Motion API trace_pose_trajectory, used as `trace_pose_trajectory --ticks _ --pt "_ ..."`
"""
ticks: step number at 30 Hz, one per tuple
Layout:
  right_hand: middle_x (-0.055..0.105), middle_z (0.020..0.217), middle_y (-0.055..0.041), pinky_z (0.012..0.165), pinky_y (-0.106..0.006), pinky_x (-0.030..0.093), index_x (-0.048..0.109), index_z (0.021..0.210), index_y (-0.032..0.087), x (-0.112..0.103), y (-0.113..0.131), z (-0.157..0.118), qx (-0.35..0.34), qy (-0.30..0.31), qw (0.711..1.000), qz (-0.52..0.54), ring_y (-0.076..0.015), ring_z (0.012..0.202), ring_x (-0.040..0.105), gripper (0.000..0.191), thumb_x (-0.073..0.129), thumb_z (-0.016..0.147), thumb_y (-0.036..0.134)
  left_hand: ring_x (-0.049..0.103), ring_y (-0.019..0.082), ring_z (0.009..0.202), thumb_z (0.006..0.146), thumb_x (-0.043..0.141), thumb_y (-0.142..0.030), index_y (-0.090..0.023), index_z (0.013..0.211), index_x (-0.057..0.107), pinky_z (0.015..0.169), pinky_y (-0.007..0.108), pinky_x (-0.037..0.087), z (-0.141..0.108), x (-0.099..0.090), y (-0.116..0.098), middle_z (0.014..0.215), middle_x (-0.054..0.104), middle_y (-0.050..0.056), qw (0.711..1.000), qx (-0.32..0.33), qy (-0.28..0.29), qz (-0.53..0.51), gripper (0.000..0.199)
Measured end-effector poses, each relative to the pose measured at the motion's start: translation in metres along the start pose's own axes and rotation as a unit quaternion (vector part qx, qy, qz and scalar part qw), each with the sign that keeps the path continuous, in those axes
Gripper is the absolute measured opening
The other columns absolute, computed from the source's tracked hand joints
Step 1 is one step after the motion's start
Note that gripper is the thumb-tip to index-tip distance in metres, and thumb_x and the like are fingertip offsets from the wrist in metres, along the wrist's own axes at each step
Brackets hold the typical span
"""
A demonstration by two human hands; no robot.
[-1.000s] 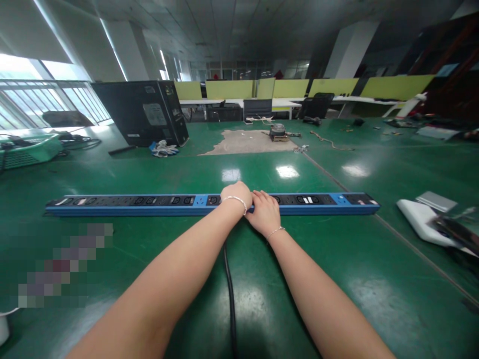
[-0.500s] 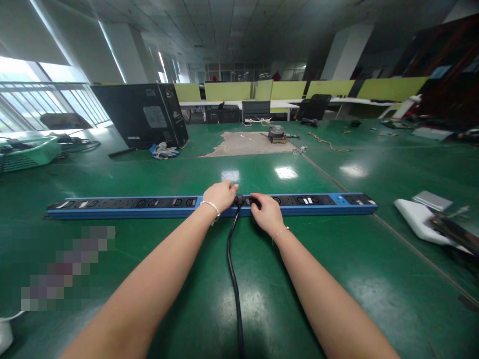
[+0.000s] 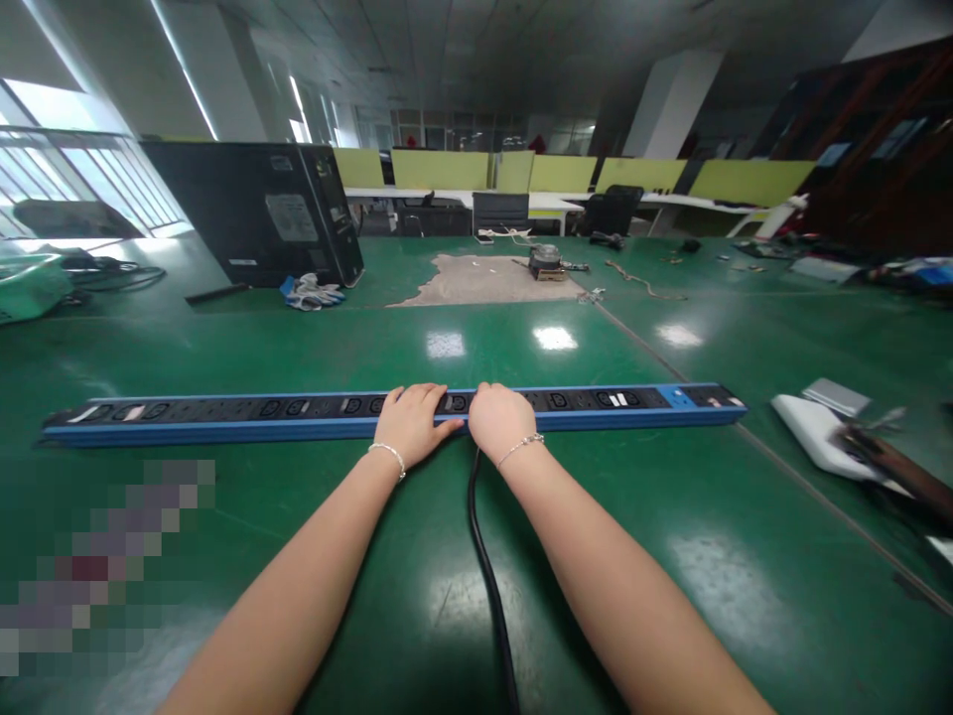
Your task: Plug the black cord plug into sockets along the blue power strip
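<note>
A long blue and black power strip with a row of sockets lies crosswise on the green table. My left hand straddles its middle, fingers over the top toward the far edge and thumb along the near side. Just right of it, my right hand is closed around the plug end of a black power cord. The plug itself is hidden behind the fingers, so how deep it sits cannot be seen. From under that hand the cord runs down toward me. A socket shows between the two hands.
At the back left stand a black computer case and gloves. A green basket is at the far left. Beyond the strip sits a small round metal device on a bare patch. A white object lies on the right.
My left hand has moved left and down from beside the plug onto the strip. My right hand has shifted left and now covers the plug. The view has shifted slightly.
</note>
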State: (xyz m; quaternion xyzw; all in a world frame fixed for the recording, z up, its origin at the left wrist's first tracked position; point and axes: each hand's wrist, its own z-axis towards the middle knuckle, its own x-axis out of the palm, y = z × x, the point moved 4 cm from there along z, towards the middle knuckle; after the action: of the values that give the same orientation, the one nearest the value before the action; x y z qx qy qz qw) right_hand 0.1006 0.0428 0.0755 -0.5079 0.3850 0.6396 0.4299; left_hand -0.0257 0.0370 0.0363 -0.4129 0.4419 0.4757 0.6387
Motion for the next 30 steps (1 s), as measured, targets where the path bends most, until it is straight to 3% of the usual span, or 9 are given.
trace_pose_trajectory --ticks 4,10,19,22,26,28,30 --pt "0.067 0.093 -0.0186 0.069 -0.03 0.049 0.065 0.093 0.007 0.0 0.001 -0.001 -0.001 0.006 1.0 -0.013 -0.0231 0.085 0.065 0.026 0.042 0.082 0.011 0.044 0.022 0.125 0.084 0.045 -0.056 -0.023 0.13 0.047 0.108 0.037 0.022 -0.003 0.001 -0.001 0.134 0.053 0.008 1.0 0.004 -0.017 -0.004 0.056" --pt "0.069 0.091 -0.0165 0.073 -0.03 0.048 0.067 0.09 0.012 0.0 -0.009 0.004 0.062 0.025 0.998 0.02 -0.0221 0.083 0.066 0.023 0.045 0.083 0.019 0.044 0.024 0.124 0.084 0.045 -0.057 -0.023 0.13 0.048 0.106 0.037 0.025 -0.004 0.002 0.0 0.133 0.053 0.009 1.0 0.005 -0.025 -0.003 0.058" --pt "0.069 0.09 -0.0143 0.074 -0.032 0.048 0.065 0.094 0.013 0.002 -0.012 0.0 0.086 0.021 0.996 0.023 -0.0243 0.084 0.066 0.027 0.041 0.087 0.024 0.052 0.025 0.114 0.083 0.045 -0.059 -0.02 0.124 0.052 0.098 0.04 0.033 -0.002 0.007 0.002 0.123 0.06 0.009 0.996 0.044 -0.08 0.012 0.057" --pt "0.069 0.091 -0.014 0.075 -0.032 0.048 0.064 0.099 0.013 -0.017 -0.004 0.0 0.086 -0.009 0.996 0.022 -0.0236 0.084 0.066 0.028 0.041 0.087 0.025 0.052 0.025 0.113 0.082 0.047 -0.059 -0.021 0.123 0.052 0.097 0.04 0.033 -0.002 0.007 0.003 0.122 0.061 0.009 0.996 0.043 -0.084 0.007 0.057" --pt "0.068 0.102 -0.0104 0.084 -0.032 0.046 0.061 0.112 0.018 -0.067 -0.004 0.01 0.042 -0.116 0.989 0.078 -0.022 0.095 0.063 0.033 0.04 0.089 0.029 0.052 0.025 0.114 0.082 0.048 -0.059 -0.02 0.123 0.053 0.097 0.04 0.033 -0.002 0.007 0.003 0.122 0.06 0.009 0.995 0.043 -0.086 0.007 0.057" --pt "0.068 0.106 -0.0067 0.086 -0.031 0.045 0.059 0.117 0.022 -0.079 -0.02 0.016 0.02 -0.11 0.986 0.122 -0.0204 0.098 0.062 0.034 0.044 0.088 0.029 0.051 0.025 0.115 0.083 0.046 -0.059 -0.02 0.124 0.052 0.098 0.04 0.033 -0.002 0.007 0.003 0.123 0.06 0.009 0.995 0.043 -0.087 0.008 0.057" --pt "0.067 0.108 -0.0056 0.084 -0.029 0.045 0.059 0.119 0.024 -0.076 -0.052 0.018 0.048 -0.08 0.985 0.145 -0.0196 0.098 0.062 0.035 0.046 0.086 0.027 0.051 0.024 0.115 0.083 0.045 -0.06 -0.019 0.124 0.052 0.098 0.04 0.032 -0.002 0.008 0.004 0.123 0.06 0.009 0.995 0.044 -0.085 0.009 0.058"
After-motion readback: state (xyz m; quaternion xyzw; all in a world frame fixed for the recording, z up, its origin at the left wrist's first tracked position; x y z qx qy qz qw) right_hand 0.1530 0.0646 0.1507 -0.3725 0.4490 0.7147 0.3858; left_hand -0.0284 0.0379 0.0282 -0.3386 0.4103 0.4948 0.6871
